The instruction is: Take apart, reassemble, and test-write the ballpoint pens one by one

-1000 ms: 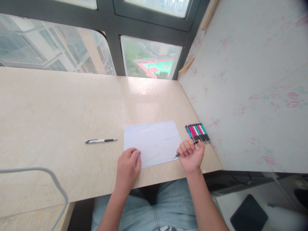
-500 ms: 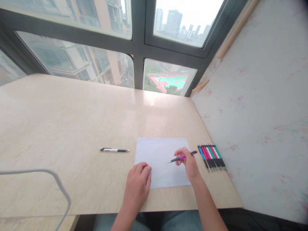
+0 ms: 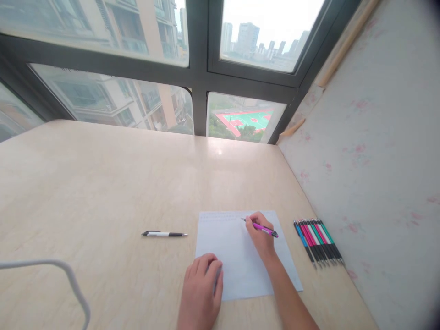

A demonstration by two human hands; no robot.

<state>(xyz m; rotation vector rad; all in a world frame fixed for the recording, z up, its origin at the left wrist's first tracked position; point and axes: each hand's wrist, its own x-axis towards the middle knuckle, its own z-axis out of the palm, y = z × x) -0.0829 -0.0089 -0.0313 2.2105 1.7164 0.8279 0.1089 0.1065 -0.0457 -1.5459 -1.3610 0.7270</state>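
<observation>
In the head view, the right hand [image 3: 260,238] has a closed pinch on the purple pen [image 3: 263,228], its fingers wrapped near the tip and the clip end sticking out to the right, over the paper [image 3: 237,256]. The pen slants, with its tip turned to the far left and set close to the faint writing [image 3: 220,216] along the paper's far edge; whether the tip touches the sheet cannot be told.

The left hand [image 3: 202,288] lies palm down over the paper's near left corner. Its fingers are loosely bent, with a gap between thumb and forefinger; nothing shows in its grasp, though the underside is hidden.

The paper lies flat on the table [image 3: 113,192]. To its left, a little apart, the white pen [image 3: 164,234] rests sideways, its tip towards the sheet. To its right, a row of pens [image 3: 316,240] lies side by side, blue at the left end, green at the right, pink, white and green between, with their tips towards the person. The row is near the flowered wall [image 3: 388,151]. A grey cable [image 3: 34,263] curves across the near left. Beyond the table stands a dark window frame [image 3: 199,73], and a green and red court [image 3: 250,120] shows through the glass.
</observation>
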